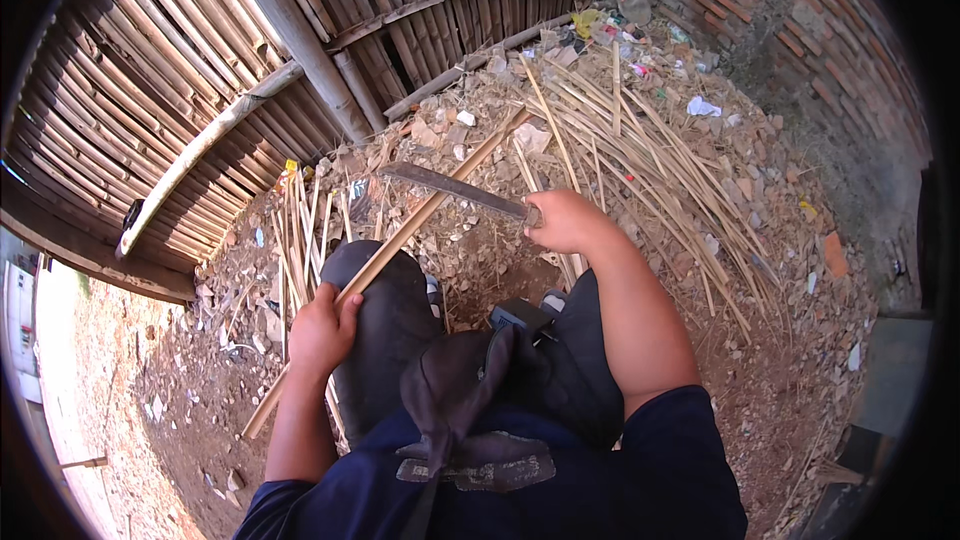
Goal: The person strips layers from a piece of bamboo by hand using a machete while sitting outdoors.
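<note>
My left hand [322, 328] is closed round a long split bamboo strip [405, 232], near my left knee. The strip runs slantwise from the lower left up to the far middle, across my left thigh. In my right hand [563, 223] is the handle of a machete [455, 187], most of the grip hidden by my fingers. Its dark blade points left and crosses over the strip beyond my knees. Whether the blade touches the strip I cannot tell.
Many thin bamboo strips [670, 185] lie in a heap at the right, with a smaller bundle [297, 230] at the left. A bamboo wall [150, 110] stands far left and a brick wall [790, 30] far right. Rubble and litter [610, 30] cover the ground.
</note>
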Demonstrator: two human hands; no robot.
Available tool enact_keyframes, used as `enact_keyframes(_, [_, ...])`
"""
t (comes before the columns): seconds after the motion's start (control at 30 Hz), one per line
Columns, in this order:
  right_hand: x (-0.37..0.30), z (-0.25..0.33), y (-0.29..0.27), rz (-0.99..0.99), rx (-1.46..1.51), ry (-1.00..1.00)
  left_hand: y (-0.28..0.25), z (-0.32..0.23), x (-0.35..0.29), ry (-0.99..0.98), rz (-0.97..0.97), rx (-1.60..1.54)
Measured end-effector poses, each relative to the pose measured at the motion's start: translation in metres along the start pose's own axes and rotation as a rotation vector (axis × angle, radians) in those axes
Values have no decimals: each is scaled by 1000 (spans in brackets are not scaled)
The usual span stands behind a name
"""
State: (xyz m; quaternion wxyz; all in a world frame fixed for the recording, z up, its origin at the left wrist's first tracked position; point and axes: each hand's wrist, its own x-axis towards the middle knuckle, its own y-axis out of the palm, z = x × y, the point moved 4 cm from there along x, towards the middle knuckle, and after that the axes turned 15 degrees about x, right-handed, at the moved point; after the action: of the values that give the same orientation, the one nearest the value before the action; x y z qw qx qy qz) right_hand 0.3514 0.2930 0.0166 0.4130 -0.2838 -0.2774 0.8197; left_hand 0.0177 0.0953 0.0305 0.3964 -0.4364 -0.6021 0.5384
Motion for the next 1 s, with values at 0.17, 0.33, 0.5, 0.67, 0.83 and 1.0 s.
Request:
enact_keyframes(0.17, [-11,25,14,76,-98,-70,3,5,1,6,-21,40])
enact_keyframes(0.33, [4,-6,-2,41,15,-14,2,3,-1,9,-25,19])
enact_keyframes(0.5, [0,3,0,-31,-31,3,-1,1,-1,-3,-40,41])
enact_keyframes(0.67, [-3,21,16,127,-19,-134,3,4,0,26,-43,15])
enact_keyframes(0.83, [11,-12,-12,-40,41,57,-1,1,-2,12,-59,18])
enact_keyframes(1.0, [-6,23,17,52,-26,5,-2,1,-1,2,-15,36])
